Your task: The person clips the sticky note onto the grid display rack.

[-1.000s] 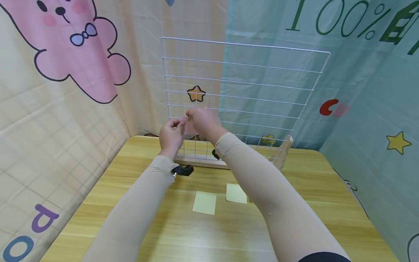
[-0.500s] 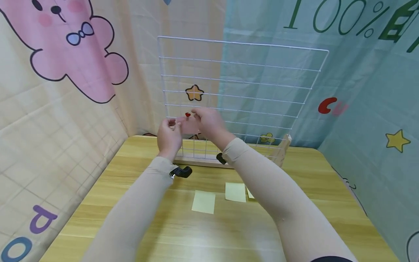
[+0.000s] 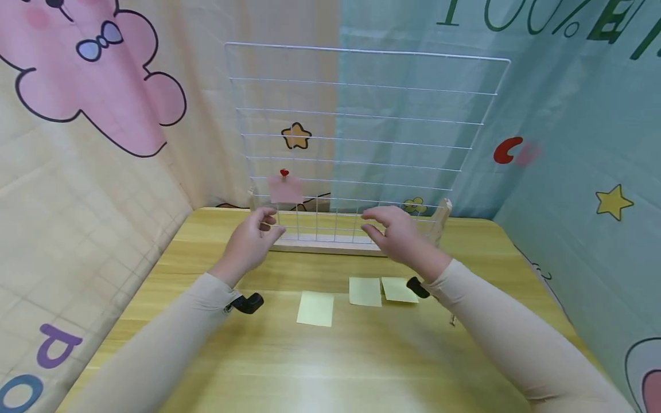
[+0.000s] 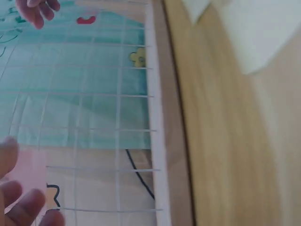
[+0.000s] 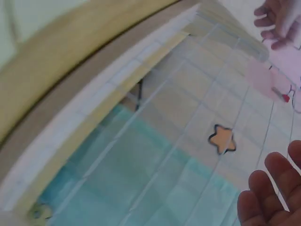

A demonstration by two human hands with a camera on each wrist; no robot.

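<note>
A pink sticky note (image 3: 286,191) hangs at the lower left of a white wire grid (image 3: 361,51). At its top edge sits a small peg with a red heart (image 3: 284,172); the right wrist view shows the peg (image 5: 281,95) from the side. My left hand (image 3: 250,238) is just below and left of the note, fingers loosely bent, holding nothing. Over to the right, my right hand (image 3: 397,234) is in front of the grid's lower part, fingers relaxed with nothing between them.
The grid stands in a wooden base (image 3: 325,246) at the back of the table. Three pale yellow sticky notes lie in front: one at left (image 3: 315,308), a middle note (image 3: 365,291) and a right note (image 3: 399,289). Printed curtains (image 3: 578,143) surround the table.
Both hands have let go of the pink note and come apart, the right hand moving right and down, the left slightly down. The note and heart peg now hang on the grid unheld.
</note>
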